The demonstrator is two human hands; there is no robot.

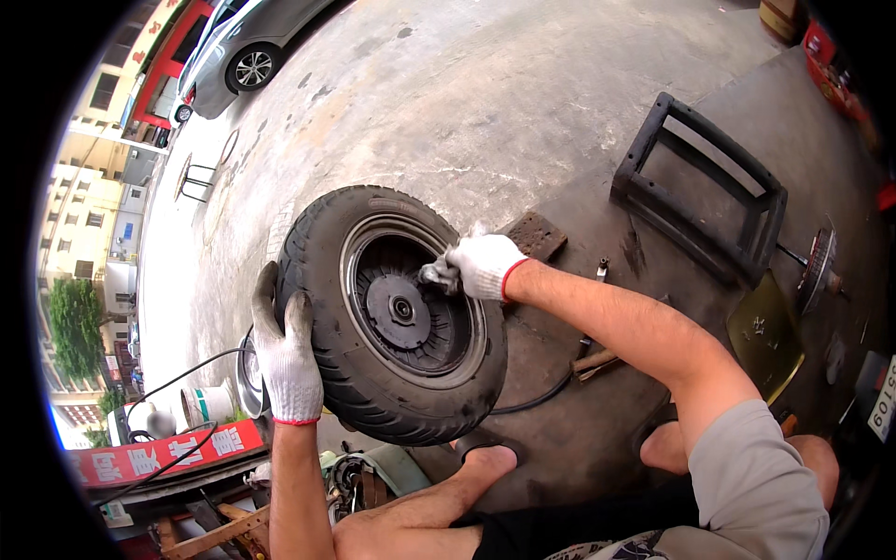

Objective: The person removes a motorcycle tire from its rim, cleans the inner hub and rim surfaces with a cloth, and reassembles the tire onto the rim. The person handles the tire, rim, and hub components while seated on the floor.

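Note:
A black scooter-type wheel (326,330) stands tilted in front of me, its thick tread facing left and its hub side toward me. Inside its metal rim sits a dark, dusty hub (399,311) with a round bearing hole in the centre. My left hand (287,359), in a white knit glove with grey fingers, grips the tyre at its left edge. Over the upper right of the rim is my right hand (479,266), gloved the same way. Its grey-stained fingers are curled just inside the rim; whether they hold something small is hidden.
A flat brown block (535,235) lies behind the wheel. Farther right are a black frame (702,187), a hub part with an axle (819,271) and a yellowish sheet (765,338). Tools and a hose (539,397) lie near my feet. A grey car (266,51) stands far left.

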